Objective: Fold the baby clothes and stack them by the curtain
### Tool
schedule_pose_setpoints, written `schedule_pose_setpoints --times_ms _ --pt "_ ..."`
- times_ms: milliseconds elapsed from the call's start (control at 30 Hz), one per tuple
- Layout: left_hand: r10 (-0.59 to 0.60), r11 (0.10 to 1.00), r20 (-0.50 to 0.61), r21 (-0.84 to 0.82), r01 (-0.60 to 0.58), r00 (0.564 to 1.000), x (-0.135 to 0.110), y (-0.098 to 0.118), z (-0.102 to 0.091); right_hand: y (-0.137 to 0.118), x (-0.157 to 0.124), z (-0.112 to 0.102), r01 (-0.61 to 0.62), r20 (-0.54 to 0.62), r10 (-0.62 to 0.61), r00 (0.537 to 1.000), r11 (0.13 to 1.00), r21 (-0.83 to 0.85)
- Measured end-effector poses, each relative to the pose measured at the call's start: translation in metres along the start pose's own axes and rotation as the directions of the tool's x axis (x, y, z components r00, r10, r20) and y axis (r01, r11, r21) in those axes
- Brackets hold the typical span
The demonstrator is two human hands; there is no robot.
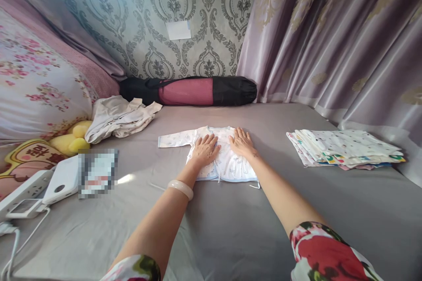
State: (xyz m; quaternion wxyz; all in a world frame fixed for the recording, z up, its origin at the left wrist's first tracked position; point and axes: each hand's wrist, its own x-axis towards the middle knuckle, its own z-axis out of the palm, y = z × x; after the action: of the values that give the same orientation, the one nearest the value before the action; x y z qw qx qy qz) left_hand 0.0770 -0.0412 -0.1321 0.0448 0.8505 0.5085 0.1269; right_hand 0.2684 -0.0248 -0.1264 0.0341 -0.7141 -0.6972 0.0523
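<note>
A small white baby top [227,164] with pale blue trim lies spread on the grey bed sheet [231,228], one sleeve stretched out to the left. My left hand [206,149] rests flat on its left half, fingers stretched out, a pale bangle on the wrist. My right hand [242,142] lies flat on the upper right part of the top, fingers extended. Neither hand holds anything.
A stack of folded patterned baby clothes [343,148] sits to the right. A crumpled beige garment [120,116] lies at the back left, a rolled mat in a black bag [189,91] along the wall. A power strip and white devices [39,189] lie at left, near floral pillows.
</note>
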Motion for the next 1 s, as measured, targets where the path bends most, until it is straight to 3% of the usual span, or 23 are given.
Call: schedule_pose_setpoints --times_ms 233,400,567,767,1000 --pt "-0.01 1.0 -0.018 -0.018 0.01 1.0 -0.002 0.001 -0.004 -0.004 0.004 -0.011 -0.028 0.065 0.027 0.998 1.0 0.0" --pt "-0.048 0.999 -0.064 -0.029 0.046 0.997 -0.002 0.002 -0.004 -0.025 0.011 -0.017 -0.031 0.03 0.03 0.999 0.999 0.025" --pt "-0.053 0.998 -0.048 -0.025 0.051 0.997 0.0 -0.001 0.001 -0.044 0.015 -0.007 -0.058 0.0 0.058 0.998 0.995 0.076" --pt "-0.043 0.999 -0.059 -0.036 0.041 0.997 0.001 -0.002 0.003 -0.043 0.015 0.005 -0.074 -0.027 0.075 0.997 0.996 0.039" --pt "-0.108 0.992 -0.194 -0.092 0.091 0.975 0.003 -0.002 0.002 -0.045 0.015 -0.001 -0.055 -0.011 0.056 0.998 0.995 0.081"
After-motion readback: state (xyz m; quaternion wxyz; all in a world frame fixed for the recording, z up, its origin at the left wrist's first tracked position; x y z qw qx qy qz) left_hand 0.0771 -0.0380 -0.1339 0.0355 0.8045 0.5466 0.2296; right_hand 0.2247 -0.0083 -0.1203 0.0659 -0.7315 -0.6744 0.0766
